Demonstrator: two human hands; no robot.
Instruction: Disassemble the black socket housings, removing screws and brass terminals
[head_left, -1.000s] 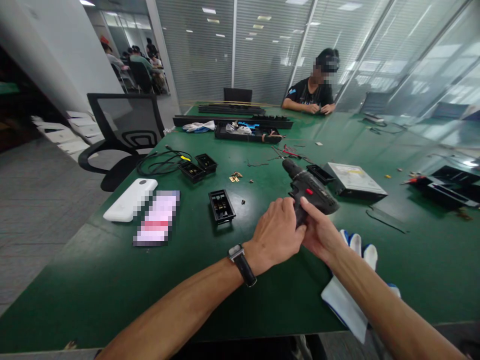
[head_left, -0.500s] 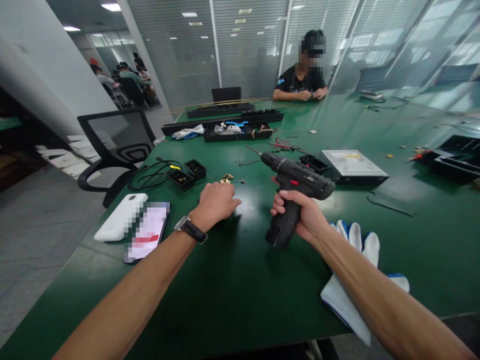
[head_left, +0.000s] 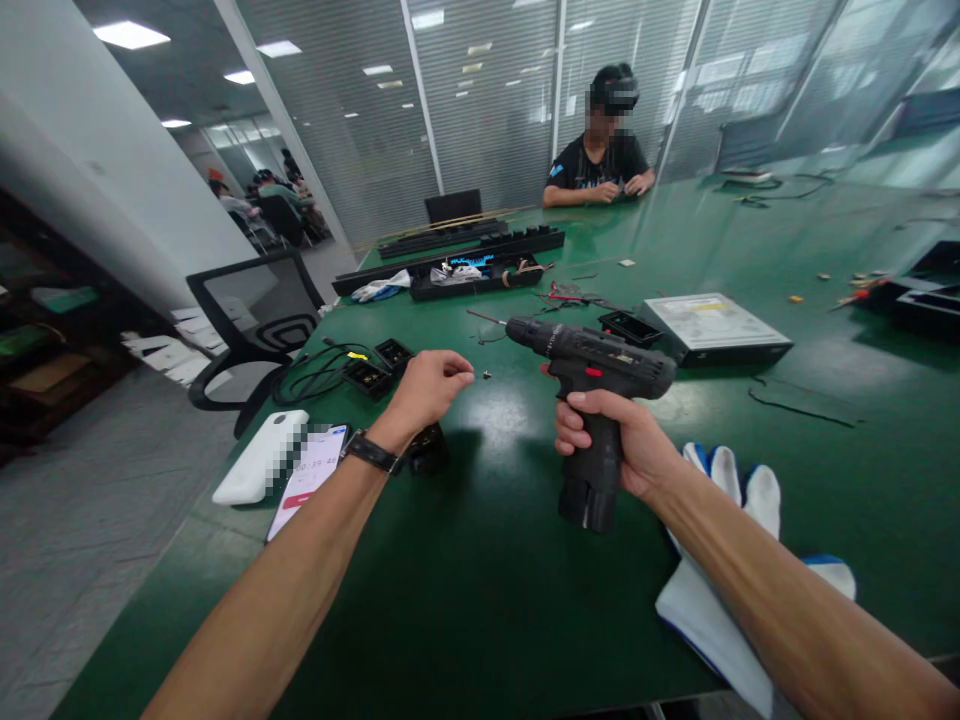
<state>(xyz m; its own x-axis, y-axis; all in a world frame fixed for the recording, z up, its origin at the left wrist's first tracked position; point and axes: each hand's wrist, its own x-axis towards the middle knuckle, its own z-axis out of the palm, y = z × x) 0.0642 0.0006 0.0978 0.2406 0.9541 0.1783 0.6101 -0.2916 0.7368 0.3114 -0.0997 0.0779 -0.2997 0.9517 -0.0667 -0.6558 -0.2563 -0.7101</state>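
Note:
My right hand (head_left: 616, 442) is wrapped round the grip of a black cordless drill (head_left: 596, 372), held upright above the green table (head_left: 465, 590) with its bit pointing left. My left hand (head_left: 427, 385), a watch on its wrist, hovers left of the drill with fingertips pinched together; anything between them is too small to make out. A small black plastic housing (head_left: 429, 450) lies on the table partly under that hand. A tiny screw (head_left: 486, 376) lies just right of the fingertips.
White and blue gloves (head_left: 731, 560) lie under my right forearm. A phone (head_left: 309, 480) and white power bank (head_left: 259, 470) sit at left, with black housings (head_left: 379, 366) and cables. A flat silver drive (head_left: 712, 325) lies right. Another person (head_left: 600, 160) sits at the far end.
My left hand let go of the drill and moved left over the small housing, then lifted with fingers pinched. My right hand raised the drill upright.

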